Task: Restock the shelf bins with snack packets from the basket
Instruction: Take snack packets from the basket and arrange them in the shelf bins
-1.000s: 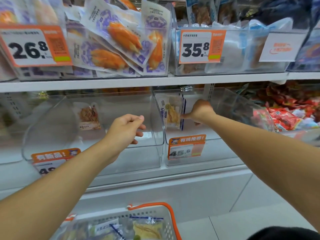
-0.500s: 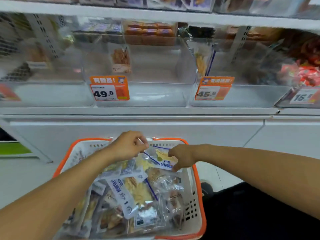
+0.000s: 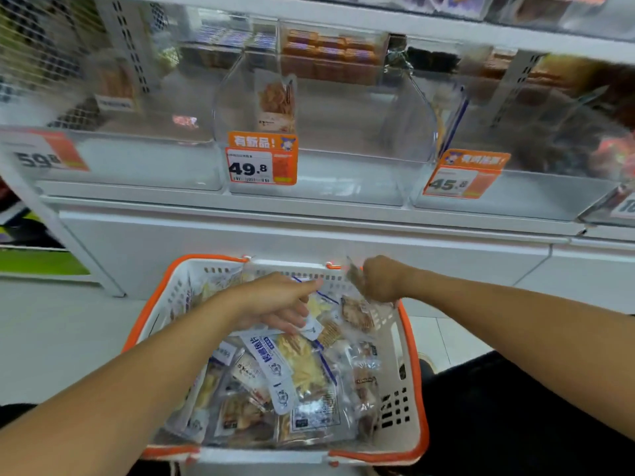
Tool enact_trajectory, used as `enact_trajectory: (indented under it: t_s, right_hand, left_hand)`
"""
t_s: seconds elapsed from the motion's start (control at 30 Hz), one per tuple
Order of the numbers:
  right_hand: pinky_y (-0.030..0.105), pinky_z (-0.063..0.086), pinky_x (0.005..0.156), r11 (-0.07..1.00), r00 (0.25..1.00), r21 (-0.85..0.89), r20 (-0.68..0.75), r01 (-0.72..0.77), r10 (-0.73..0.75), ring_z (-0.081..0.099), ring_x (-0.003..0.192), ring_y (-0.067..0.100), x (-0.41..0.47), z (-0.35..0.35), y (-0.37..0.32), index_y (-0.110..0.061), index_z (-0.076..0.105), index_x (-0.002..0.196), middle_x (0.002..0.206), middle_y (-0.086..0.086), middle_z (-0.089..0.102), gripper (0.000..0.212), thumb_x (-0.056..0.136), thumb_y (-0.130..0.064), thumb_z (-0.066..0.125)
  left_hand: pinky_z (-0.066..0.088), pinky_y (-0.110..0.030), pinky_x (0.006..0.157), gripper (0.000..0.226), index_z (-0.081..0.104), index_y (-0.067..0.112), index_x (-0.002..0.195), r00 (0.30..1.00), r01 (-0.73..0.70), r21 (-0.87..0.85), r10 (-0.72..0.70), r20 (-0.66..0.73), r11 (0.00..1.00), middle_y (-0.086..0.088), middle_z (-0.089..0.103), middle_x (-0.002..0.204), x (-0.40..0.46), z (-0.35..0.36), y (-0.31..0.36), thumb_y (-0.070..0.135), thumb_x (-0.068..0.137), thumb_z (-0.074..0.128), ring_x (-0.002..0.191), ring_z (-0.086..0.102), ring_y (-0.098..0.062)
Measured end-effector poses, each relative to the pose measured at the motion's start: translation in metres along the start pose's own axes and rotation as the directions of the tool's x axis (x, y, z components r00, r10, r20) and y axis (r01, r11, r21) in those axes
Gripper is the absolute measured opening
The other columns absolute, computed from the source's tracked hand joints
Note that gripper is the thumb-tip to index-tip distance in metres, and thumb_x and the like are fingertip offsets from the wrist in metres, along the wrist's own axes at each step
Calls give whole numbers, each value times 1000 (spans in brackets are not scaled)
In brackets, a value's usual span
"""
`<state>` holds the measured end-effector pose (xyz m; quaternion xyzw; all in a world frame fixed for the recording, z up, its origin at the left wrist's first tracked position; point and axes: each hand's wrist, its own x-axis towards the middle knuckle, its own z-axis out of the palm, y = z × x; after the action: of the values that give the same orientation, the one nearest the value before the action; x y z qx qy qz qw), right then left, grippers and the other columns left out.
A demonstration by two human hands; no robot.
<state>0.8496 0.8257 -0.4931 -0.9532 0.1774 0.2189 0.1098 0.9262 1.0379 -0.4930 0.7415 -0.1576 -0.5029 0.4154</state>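
While the right hand (image 3: 379, 281) grips a clear brown-snack packet (image 3: 357, 309) mid-frame, the left hand (image 3: 275, 304) hovers loose-fingered over the orange-rimmed white plastic basket (image 3: 409, 389).

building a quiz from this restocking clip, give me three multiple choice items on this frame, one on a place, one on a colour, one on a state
1. Where is the right hand?
A. inside the 49.8 bin
B. over the basket's far right corner
C. on the floor

2. What colour is the basket rim?
A. orange
B. blue
C. black

3. What is the right hand doing?
A. hanging open
B. pressing flat on the shelf
C. gripping a clear snack packet

Answers:
1 B, it sits above the basket's far right corner, well below the bins.
2 A, an orange rim runs round the white basket.
3 C, its fingers are curled round the top of a packet that hangs down from them, while the left hand reaches among the packets.
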Motion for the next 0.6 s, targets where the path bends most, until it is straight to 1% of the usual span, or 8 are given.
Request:
enact_trajectory:
  t_s: [0.1,0.17,0.2,0.27,0.33,0.4,0.47,0.6]
  right_hand:
    - [28,51,54,965,967,142,-163,220,-196,64,50,17,-39,-40,-19,-10,57,63,56,5,60,44,102,-27,48]
    - [19,49,54,929,924,156,-247,335,-292,63,57,7,-69,-65,-21,-16,69,87,77,-1,69,29,92,-44,63]
    - [18,50,59,919,910,162,-283,358,-304,64,66,5,-82,-79,-17,-22,71,104,90,-5,71,40,83,-56,70]
    - [22,54,64,897,889,296,-417,330,-189,65,78,6,-93,-109,7,-31,66,118,103,-12,68,66,64,-69,75]
    - [28,52,62,855,842,440,-540,275,7,65,79,7,-97,-136,36,-30,63,114,102,-12,66,71,55,-69,74]
    - [26,46,55,717,906,636,-423,286,14,61,70,13,-94,-154,60,-24,66,104,89,-5,69,48,69,-56,75]
    - [23,37,50,508,945,799,-303,322,-123,47,56,15,-86,-159,69,-17,68,85,71,2,60,15,87,-32,69]
    - [18,30,45,329,929,883,-368,335,41,35,50,9,-67,-183,130,-13,66,80,68,3,51,10,87,-19,68]
  left_hand:
    - [58,-44,88,60,59,29,118,989,-108,-323,135,62,940,-5,56,125,-6,32,38,65,72,69,115,60,-28]
    - [59,-42,76,48,64,23,117,957,-287,-483,265,-116,827,-4,67,115,-8,48,66,52,79,70,100,67,-25]
    - [58,-39,69,35,65,21,116,927,-376,-510,304,-222,773,-4,72,108,-11,50,80,42,88,67,91,71,-23]
    - [58,-38,60,15,67,22,107,857,-513,-466,408,-314,721,-5,76,95,-15,42,102,29,98,57,80,73,-24]
    - [58,-39,54,12,69,19,99,808,-589,-358,517,-283,724,-7,75,85,-18,29,129,26,96,60,72,73,-26]
    - [58,-40,54,13,71,18,98,783,-620,-226,571,-247,751,-6,75,85,-13,27,163,28,91,67,73,72,-27]
    - [60,-39,58,16,72,20,98,791,-604,-135,571,-220,786,-3,76,84,-4,32,192,31,87,71,75,72,-23]
    - [58,-31,55,34,64,11,109,790,-591,-43,567,-233,806,-9,71,98,15,45,248,38,89,69,78,69,-18]
